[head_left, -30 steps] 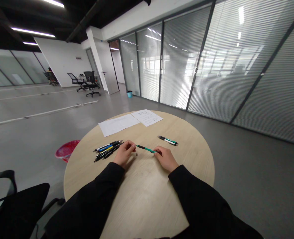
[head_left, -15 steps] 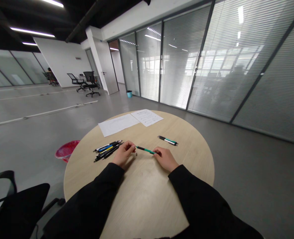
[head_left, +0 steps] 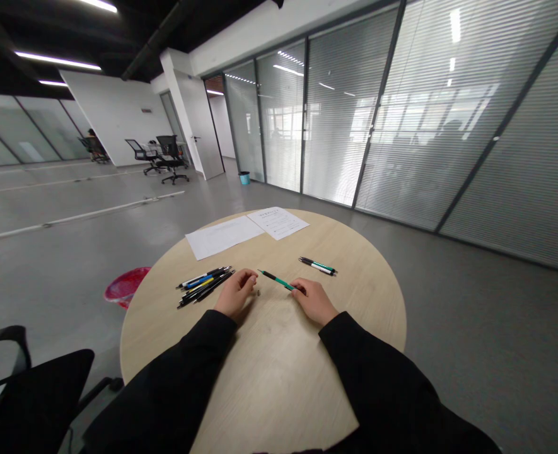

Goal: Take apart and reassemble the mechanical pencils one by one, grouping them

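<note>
My right hand [head_left: 313, 299] pinches the rear end of a green pen [head_left: 279, 281] with a black grip, whose tip points up and left. Just left of that tip is my left hand [head_left: 236, 294], its fingers curled together and apart from the pen; whether something small is between them I cannot make out. Several pens [head_left: 205, 285], black, blue, yellow and white, lie in a pile to the left of my left hand. Beyond my right hand, a green and white pair of pens [head_left: 318, 266] rests on the round wooden table [head_left: 279, 378].
Two printed paper sheets [head_left: 226, 236] lie at the table's far edge. A red bin [head_left: 126, 285] stands on the floor at the left, near a black chair [head_left: 37, 397]. Behind are glass partitions with blinds and a small blue bin [head_left: 244, 178].
The green pen's tip has come away from my left hand's fingers and tilted slightly upward. My right hand still holds its rear end.
</note>
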`<state>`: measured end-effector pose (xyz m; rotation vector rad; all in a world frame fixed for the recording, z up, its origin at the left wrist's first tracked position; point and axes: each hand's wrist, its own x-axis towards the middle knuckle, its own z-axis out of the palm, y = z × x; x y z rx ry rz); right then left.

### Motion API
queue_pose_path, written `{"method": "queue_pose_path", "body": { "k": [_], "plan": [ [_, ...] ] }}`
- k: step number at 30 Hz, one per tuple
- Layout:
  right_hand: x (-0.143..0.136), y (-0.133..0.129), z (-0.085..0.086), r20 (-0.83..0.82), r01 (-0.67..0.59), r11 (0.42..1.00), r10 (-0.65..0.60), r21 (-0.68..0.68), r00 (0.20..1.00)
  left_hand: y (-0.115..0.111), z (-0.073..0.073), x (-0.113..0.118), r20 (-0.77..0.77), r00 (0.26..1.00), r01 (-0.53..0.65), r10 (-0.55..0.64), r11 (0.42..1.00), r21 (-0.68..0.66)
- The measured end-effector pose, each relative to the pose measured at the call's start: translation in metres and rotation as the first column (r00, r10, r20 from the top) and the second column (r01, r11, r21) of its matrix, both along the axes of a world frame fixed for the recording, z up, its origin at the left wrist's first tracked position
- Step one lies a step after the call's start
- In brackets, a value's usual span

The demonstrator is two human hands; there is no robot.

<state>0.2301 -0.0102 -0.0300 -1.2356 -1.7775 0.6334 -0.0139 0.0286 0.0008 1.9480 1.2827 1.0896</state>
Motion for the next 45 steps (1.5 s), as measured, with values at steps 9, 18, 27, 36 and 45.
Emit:
{"method": "queue_pose_path", "body": {
  "k": [9, 18, 27, 36, 45],
  "plan": [
    [0.000, 0.000, 0.001, -0.011, 0.008, 1.000, -0.008, 0.008, 1.000, -0.007, 0.001, 0.002, -0.573, 0.819, 0.067, 0.028, 0.988, 0.143],
    [-0.001, -0.001, 0.002, 0.007, 0.016, 1.000, -0.016, -0.016, 1.000, -0.006, -0.003, 0.000, -0.620, 0.785, 0.109, 0.006, 0.983, 0.148],
    [0.000, -0.002, 0.004, 0.008, 0.009, 1.000, -0.009, -0.004, 1.000, 0.003, -0.002, -0.006, -0.195, 0.971, -0.136, 0.136, 0.991, 0.015],
    [0.000, -0.003, 0.003, 0.066, -0.013, 1.000, 0.012, 0.024, 0.998, 0.008, -0.008, -0.002, 0.328, 0.933, -0.080, 0.146, 0.975, -0.209],
    [-0.001, -0.003, 0.003, 0.070, -0.011, 1.000, 0.009, 0.029, 0.998, 0.005, -0.005, 0.001, 0.354, 0.926, -0.052, 0.129, 0.974, -0.219]
  ]
}}
